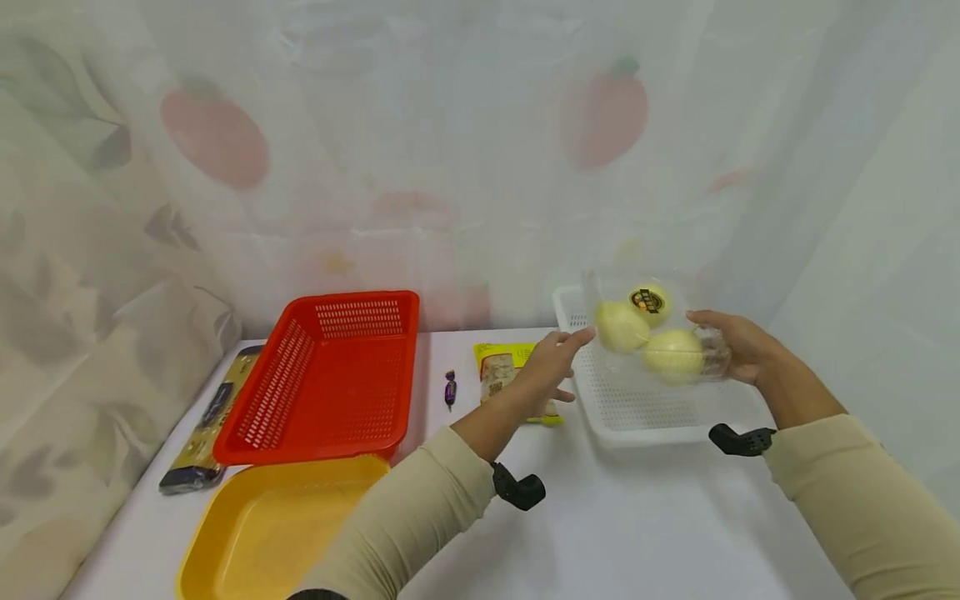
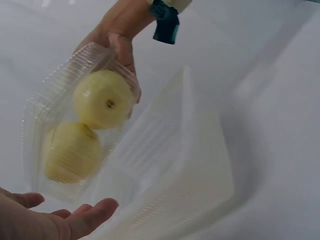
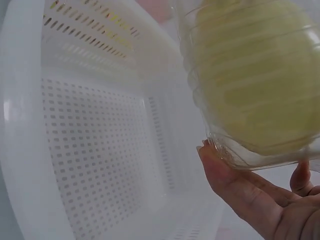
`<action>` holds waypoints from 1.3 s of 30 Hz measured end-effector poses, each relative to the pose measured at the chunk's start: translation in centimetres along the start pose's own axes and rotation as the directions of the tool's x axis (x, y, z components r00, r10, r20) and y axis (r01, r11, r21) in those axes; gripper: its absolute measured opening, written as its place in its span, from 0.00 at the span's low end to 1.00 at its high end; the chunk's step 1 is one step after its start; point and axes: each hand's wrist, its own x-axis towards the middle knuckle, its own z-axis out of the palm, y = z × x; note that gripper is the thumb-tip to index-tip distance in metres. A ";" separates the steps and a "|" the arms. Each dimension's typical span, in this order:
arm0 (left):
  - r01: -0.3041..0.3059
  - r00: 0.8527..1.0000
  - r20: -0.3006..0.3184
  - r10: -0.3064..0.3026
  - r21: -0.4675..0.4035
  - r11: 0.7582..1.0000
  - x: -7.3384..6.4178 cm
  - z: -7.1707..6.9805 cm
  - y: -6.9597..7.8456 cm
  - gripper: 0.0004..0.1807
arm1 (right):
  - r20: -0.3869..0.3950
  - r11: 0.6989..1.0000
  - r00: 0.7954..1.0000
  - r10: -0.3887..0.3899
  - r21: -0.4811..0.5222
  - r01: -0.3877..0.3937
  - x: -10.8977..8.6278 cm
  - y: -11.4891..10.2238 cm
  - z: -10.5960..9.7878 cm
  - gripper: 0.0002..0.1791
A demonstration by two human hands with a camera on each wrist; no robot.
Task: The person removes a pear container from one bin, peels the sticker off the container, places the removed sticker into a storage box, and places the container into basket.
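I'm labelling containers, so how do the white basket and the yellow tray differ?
The white basket has holes in its floor and sides; the visible part of the yellow tray shows none. The white basket sits on the right, the yellow tray at front left. Both are open-topped.

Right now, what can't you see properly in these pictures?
Yellow printed packet: head view, partly hidden behind the left hand.
Yellow plastic tray: head view, partly behind the left sleeve and cut off by the bottom edge.
Dark label: head view, wording too small to read.
Pale yellow fruit: right wrist view, cut off by the top and right edges.
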 end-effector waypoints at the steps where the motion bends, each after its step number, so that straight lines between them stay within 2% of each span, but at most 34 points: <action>1: 0.019 1.000 0.002 -0.019 -0.029 0.999 0.0 -0.1 0.3 0.44 | 0.006 1.000 1.000 -0.001 -0.003 0.001 -0.1 0.0 0.2 0.53; 4: 0.047 0.999 0.008 -0.047 -0.073 0.996 0.0 -0.6 1.1 0.47 | 0.025 1.000 1.000 -0.010 -0.010 0.011 -0.3 -0.1 0.7 0.52; 14: 0.121 0.992 0.026 -0.119 -0.098 0.988 -0.4 -1.6 2.5 0.52 | 0.063 0.999 0.997 -0.031 -0.032 0.033 -1.3 -0.4 3.0 0.52; 18: 0.116 0.993 0.034 -0.113 -0.097 0.989 -0.6 -2.2 2.8 0.55 | 0.080 0.997 0.996 -0.040 -0.065 0.045 -1.6 -0.5 4.2 0.51; 22: 0.099 0.995 0.013 -0.099 -0.058 0.993 -1.0 -2.7 3.1 0.52 | 0.099 0.995 0.994 -0.050 -0.075 0.058 -1.8 -0.5 5.1 0.50; 30: 0.108 0.994 -0.022 -0.108 -0.029 0.994 -2.3 -3.7 3.7 0.48 | 0.141 0.997 0.988 -0.068 -0.017 0.071 -2.4 -0.4 6.3 0.45; 35: 0.123 0.992 -0.015 -0.123 -0.002 0.992 -3.2 -4.5 4.1 0.49 | 0.132 0.995 0.988 -0.080 -0.040 0.086 -2.8 -0.1 7.3 0.37; 39: 0.125 0.992 -0.002 -0.125 0.003 0.992 -3.8 -5.2 4.0 0.47 | 0.153 0.995 0.985 -0.083 -0.043 0.091 -3.1 0.1 8.1 0.37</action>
